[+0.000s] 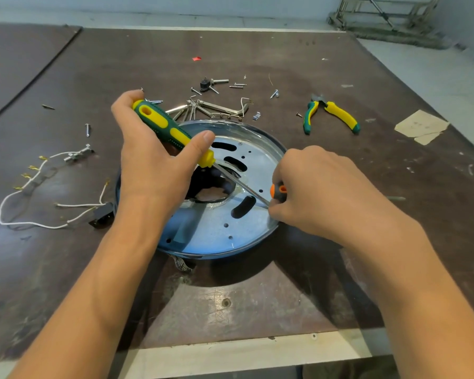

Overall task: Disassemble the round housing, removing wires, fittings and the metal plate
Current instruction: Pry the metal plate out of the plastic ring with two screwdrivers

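The round housing [253, 242] lies on the dark table, a shiny metal plate [219, 228] with slots and a central hole inside it. My left hand [151, 162] grips a green-and-yellow screwdriver [164, 124], whose shaft slants down to the plate's right edge. My right hand [318, 192] holds an orange-and-black screwdriver [278, 191] at the same spot by the rim; its tip is hidden. White wires [25, 192] with brass terminals lie left of the housing, next to a small black fitting [101, 214].
Green-and-yellow pliers [330, 114] rest at the right rear. Loose screws [238, 85], bolts and bent metal brackets [216, 108] are scattered behind the housing. A paper scrap [420, 125] lies far right. The table's front edge [230, 354] is near me.
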Action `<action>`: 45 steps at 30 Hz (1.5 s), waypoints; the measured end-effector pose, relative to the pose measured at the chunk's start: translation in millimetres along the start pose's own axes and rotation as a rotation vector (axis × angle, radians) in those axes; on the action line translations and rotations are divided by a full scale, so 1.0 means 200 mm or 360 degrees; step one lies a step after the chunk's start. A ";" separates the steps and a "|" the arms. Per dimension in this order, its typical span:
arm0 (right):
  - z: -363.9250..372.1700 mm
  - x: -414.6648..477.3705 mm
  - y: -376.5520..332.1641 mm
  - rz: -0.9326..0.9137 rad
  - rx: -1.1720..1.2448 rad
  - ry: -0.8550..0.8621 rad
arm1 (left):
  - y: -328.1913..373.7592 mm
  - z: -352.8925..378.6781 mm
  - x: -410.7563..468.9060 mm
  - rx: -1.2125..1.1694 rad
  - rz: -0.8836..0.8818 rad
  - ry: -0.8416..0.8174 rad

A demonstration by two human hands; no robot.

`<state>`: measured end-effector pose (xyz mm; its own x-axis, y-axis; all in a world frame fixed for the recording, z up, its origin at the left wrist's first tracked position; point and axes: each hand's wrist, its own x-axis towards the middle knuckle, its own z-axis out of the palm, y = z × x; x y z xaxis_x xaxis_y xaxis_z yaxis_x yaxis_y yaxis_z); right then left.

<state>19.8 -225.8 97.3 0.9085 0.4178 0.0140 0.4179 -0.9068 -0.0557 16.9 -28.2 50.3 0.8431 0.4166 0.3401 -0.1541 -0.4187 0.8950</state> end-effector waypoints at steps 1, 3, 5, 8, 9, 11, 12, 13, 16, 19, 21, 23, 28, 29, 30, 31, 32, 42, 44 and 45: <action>-0.01 0.00 0.01 -0.0020 0.0020 0.0002 | 0.00 0.00 0.00 0.0002 -0.0002 -0.0002; -0.03 0.00 0.04 -0.0045 0.0125 0.0019 | 0.00 0.00 0.00 -0.0003 -0.0003 -0.0002; -0.05 0.00 0.11 -0.0088 0.0331 0.0091 | 0.01 0.00 0.00 0.0004 0.0000 0.0009; -0.12 -0.04 0.25 -0.0097 0.0833 0.0456 | 0.01 0.01 -0.01 0.0013 0.0013 0.0020; -0.13 -0.05 0.31 -0.0059 0.0930 0.0542 | 0.00 0.01 -0.01 0.0008 0.0013 0.0018; -0.11 -0.04 0.44 0.0094 0.0907 0.0474 | 0.00 0.01 -0.01 -0.0001 0.0022 0.0016; -0.08 -0.03 0.50 0.0193 0.0819 0.0327 | -0.01 0.01 -0.01 -0.0003 0.0036 0.0022; -0.04 -0.01 0.55 0.0303 0.0719 0.0146 | -0.02 0.01 -0.01 -0.0003 0.0055 0.0031; 0.07 0.03 0.64 0.0585 0.0651 -0.0248 | -0.02 0.02 -0.01 -0.0021 0.0072 0.0034; 0.13 0.04 0.68 0.0664 0.0780 -0.0210 | -0.01 0.03 -0.01 -0.0079 0.0027 0.0028; 0.15 0.06 0.66 0.0621 0.0856 0.0005 | -0.01 0.02 -0.01 -0.0098 0.0005 0.0018; 0.17 0.09 0.59 0.0537 0.0949 0.0306 | 0.00 0.02 -0.01 -0.0099 -0.0014 -0.0003; 0.19 0.19 0.32 0.0431 0.1214 0.0438 | 0.01 0.01 0.00 -0.0137 -0.0058 -0.0030; 0.20 0.20 0.28 0.0412 0.1156 0.0401 | 0.01 0.01 -0.01 -0.0130 -0.0049 -0.0029; 0.20 0.21 0.25 0.0397 0.1088 0.0370 | 0.02 0.00 -0.01 -0.0129 -0.0037 -0.0027; 0.20 0.21 0.23 0.0376 0.1032 0.0333 | 0.02 -0.01 -0.01 -0.0136 -0.0021 -0.0019; 0.20 0.21 0.20 0.0349 0.0973 0.0292 | 0.03 -0.02 -0.01 -0.0146 0.0012 0.0002; 0.14 0.17 0.25 0.0450 0.0645 0.0206 | 0.05 -0.07 0.00 -0.0165 0.0132 0.0209; 0.16 0.17 0.25 0.0363 0.0594 0.0323 | 0.05 -0.06 -0.01 -0.0163 0.0101 0.0162; 0.16 0.17 0.24 0.0317 0.0665 0.0327 | 0.05 -0.06 -0.01 -0.0167 0.0091 0.0140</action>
<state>70.5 -252.6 62.5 0.9710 0.1809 0.1564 0.2343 -0.8502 -0.4715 7.2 -23.5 61.9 0.7836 0.4655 0.4113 -0.2577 -0.3588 0.8971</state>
